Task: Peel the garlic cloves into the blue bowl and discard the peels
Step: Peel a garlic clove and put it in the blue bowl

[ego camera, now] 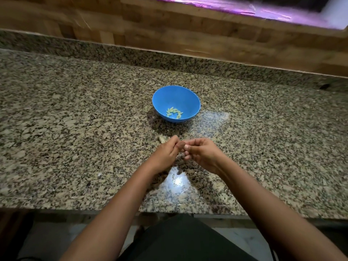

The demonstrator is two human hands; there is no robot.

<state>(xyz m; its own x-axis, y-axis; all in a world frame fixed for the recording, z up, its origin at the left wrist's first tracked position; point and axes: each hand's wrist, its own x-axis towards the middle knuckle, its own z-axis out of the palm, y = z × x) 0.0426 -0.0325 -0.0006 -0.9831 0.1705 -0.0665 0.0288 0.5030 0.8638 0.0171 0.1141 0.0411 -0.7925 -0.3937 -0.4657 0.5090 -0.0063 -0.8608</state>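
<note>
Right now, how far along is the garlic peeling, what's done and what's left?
Done: several peeled cloves lie in the blue bowl. In hand: the left hand and right hand meet fingertip to fingertip over the counter, apparently working a clove hidden between them. Left: a pale garlic piece beside the left hand and a peel scrap on the counter still need dealing with.

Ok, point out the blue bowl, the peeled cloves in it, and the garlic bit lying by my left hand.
blue bowl [185,95]: head view, bare inner wall at the far side.
peeled cloves [174,112]: head view, middle of the cluster at the bowl's bottom.
garlic bit [162,139]: head view, its pale visible part beside the left hand's fingertips.
</note>
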